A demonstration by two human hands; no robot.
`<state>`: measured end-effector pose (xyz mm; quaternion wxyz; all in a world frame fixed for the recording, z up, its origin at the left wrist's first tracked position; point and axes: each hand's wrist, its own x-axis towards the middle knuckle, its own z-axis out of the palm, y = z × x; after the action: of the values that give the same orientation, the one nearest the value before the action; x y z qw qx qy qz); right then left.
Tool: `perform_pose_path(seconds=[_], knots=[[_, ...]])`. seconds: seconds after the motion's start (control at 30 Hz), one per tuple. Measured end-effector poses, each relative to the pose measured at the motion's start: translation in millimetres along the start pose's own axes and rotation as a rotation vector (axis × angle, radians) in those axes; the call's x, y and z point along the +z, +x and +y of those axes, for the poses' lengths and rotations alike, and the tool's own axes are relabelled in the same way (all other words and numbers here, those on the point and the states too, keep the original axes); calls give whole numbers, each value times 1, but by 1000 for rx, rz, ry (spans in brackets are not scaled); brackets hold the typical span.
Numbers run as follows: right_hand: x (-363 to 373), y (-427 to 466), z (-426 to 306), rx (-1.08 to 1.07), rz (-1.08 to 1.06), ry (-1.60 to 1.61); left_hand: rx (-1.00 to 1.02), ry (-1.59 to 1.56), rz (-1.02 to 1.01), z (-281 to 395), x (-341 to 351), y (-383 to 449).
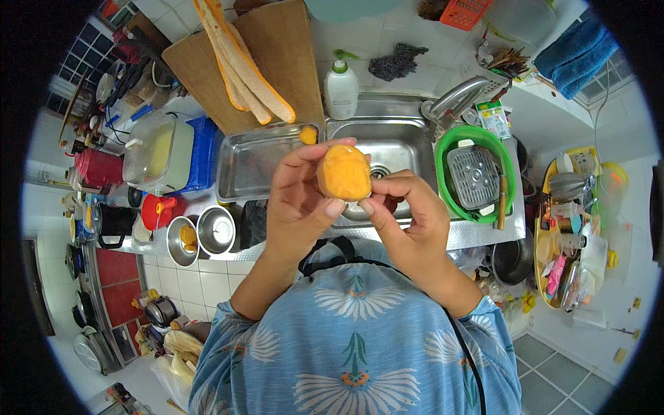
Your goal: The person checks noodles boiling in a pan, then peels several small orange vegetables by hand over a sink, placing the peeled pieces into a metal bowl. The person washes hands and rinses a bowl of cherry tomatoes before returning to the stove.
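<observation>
A moist, yellow-orange piece of fruit [343,171], with its flesh bared on top, is held up over the near left part of the sink. My left hand [298,194] cups it from the left, fingers behind and thumb at its lower edge. The thumb and forefinger of my right hand [410,207] pinch its lower right edge. A smaller yellow-orange piece [308,135] lies at the far right corner of a steel tray [244,171]. More yellow-orange pieces [188,237] sit in a steel bowl [176,257] at the left.
Beyond the hands is the steel sink [404,140] with its faucet [456,98]. A green basin [443,181] on the right holds a grey drainer and a wooden-handled tool. A second steel bowl [216,231], a white bottle [341,91] and wooden boards [280,52] stand around.
</observation>
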<state>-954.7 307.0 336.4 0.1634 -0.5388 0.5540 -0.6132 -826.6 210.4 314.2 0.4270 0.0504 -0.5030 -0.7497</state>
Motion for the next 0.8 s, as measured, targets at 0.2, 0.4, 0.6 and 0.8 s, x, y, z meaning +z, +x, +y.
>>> perform_pose_path(seconds=[0.2,0.4,0.6,0.8], knots=[[-7,-8,0,36,-12,54,95,289,-28,2,2,-2],[-8,-11,-2,86,-19,118,145,262,-57,6,7,-4],[-5,-11,-4,111,22,104,44,213,-109,9,6,-7],[-7,-13,-2,121,-57,146,-163,102,-19,5,8,-10]])
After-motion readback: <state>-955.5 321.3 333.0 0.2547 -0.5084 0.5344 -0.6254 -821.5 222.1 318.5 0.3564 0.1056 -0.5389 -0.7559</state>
